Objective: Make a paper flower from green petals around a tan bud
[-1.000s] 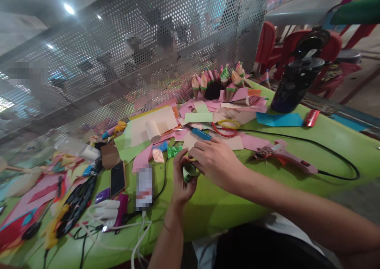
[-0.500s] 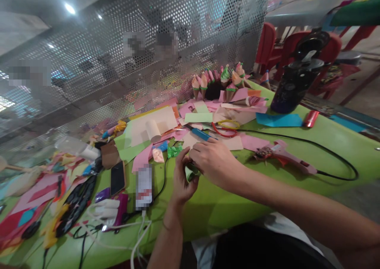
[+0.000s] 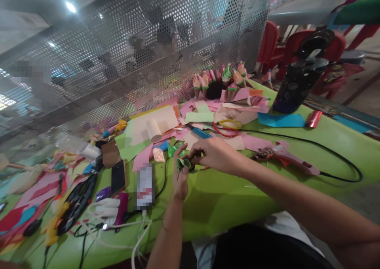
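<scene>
A small rolled piece of green paper (image 3: pixel 183 164) is pinched between the thumb and fingers of my left hand (image 3: pixel 180 182). My right hand (image 3: pixel 208 152) meets it from the right, thumb and index finger closed on its edge; the exact contact is partly hidden. Just behind the hands are a small green plastic wrapper (image 3: pixel 172 150) and a tool with a blue handle (image 3: pixel 202 133). Scissors with red and yellow handles (image 3: pixel 227 129) lie farther back among sheets of coloured paper.
A pink glue gun (image 3: pixel 292 158) with a looping black cord lies to the right. Behind it stands a dark open-lidded bottle (image 3: pixel 298 85). Several paper ice-cream cones (image 3: pixel 227 77) stand at the back. Two phones, one a dark phone (image 3: pixel 118 178), and white cables lie left.
My right hand has shifted slightly right and its fingers have opened out from over the paper. My left hand has turned, so the green roll's curled end now shows.
</scene>
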Action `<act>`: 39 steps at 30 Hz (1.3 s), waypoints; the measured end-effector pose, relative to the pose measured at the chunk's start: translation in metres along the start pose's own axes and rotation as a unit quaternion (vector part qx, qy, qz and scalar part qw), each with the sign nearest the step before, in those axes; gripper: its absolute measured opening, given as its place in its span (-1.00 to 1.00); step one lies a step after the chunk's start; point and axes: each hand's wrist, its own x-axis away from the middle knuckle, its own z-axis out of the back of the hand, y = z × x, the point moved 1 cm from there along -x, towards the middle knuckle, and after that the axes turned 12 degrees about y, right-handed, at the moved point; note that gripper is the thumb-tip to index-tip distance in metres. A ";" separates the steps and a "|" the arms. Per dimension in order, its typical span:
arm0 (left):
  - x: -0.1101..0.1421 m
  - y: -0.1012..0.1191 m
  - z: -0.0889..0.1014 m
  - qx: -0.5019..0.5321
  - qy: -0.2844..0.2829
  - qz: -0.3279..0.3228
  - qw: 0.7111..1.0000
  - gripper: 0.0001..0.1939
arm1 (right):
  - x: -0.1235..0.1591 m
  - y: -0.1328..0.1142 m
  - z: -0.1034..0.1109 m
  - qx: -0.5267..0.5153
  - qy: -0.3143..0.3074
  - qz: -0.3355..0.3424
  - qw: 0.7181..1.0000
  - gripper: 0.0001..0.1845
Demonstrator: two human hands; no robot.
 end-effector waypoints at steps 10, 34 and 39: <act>-0.003 0.018 -0.009 0.116 0.002 0.114 0.987 -0.31 | 0.005 0.019 0.010 -0.114 0.076 0.109 0.984 -0.94; 0.000 0.013 -0.014 0.182 -0.018 0.252 0.950 -0.46 | 0.009 0.025 -0.002 0.045 -0.007 0.301 0.952 -0.83; -0.001 0.011 -0.014 0.206 -0.017 0.267 0.941 -0.41 | 0.008 0.031 0.006 -0.060 0.014 0.269 0.961 -0.86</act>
